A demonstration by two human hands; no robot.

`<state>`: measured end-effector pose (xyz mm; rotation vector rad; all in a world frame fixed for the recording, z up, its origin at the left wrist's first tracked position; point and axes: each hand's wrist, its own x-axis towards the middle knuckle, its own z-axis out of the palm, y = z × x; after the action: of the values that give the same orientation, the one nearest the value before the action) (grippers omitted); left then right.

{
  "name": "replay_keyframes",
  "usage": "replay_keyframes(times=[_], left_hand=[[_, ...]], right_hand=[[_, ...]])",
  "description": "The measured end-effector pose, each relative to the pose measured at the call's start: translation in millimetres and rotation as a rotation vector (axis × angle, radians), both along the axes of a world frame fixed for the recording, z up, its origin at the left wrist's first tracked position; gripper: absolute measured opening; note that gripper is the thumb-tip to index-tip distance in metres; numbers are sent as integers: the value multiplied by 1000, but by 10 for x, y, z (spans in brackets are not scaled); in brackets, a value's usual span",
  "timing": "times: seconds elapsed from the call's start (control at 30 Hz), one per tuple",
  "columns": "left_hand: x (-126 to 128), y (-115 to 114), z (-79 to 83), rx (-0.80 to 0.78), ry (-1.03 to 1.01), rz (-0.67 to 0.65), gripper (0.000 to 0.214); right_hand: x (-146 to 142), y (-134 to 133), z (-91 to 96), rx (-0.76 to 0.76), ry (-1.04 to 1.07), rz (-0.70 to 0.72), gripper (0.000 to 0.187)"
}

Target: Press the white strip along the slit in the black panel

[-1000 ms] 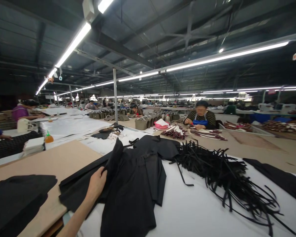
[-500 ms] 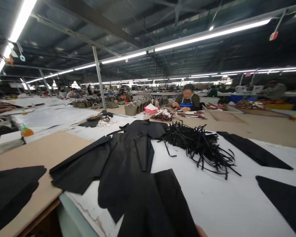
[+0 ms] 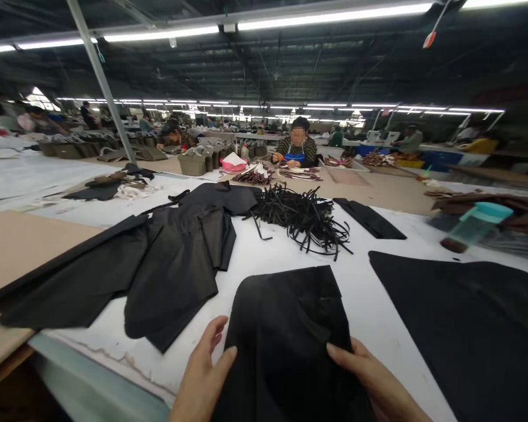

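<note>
A black fabric piece [image 3: 290, 328] lies flat on the white table [image 3: 378, 305] right in front of me. My left hand [image 3: 202, 375] rests at its left edge with the fingers stretched out, the thumb touching the cloth. My right hand [image 3: 374, 381] lies on its right edge, fingers flat and open. A stack of black fabric pieces [image 3: 171, 264] spreads out to the left. A heap of thin black strips [image 3: 303, 217] sits further back.
A large black fabric sheet [image 3: 466, 322] covers the table at right, with a narrow black piece [image 3: 369, 218] behind it. A bottle with a teal cap [image 3: 475, 225] lies at the right. A person in a striped top [image 3: 297, 149] sits across the table. A brown board [image 3: 22, 246] is at left.
My view has dropped and swung right. My left hand let go of the stacked fabric at left. A black piece now lies before me with both hands on it.
</note>
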<state>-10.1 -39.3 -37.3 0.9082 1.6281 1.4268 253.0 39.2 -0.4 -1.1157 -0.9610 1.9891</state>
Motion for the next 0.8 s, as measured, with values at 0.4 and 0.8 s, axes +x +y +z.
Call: replay_keyframes(times=[0.4,0.8], left_hand=[[222,334,307,-15,-808,-376,52],[558,283,645,79,-484,-429,40]], right_hand=[[243,48,-102,-18,218,61,52],[-87,-82,-99,787,-764,95,58]])
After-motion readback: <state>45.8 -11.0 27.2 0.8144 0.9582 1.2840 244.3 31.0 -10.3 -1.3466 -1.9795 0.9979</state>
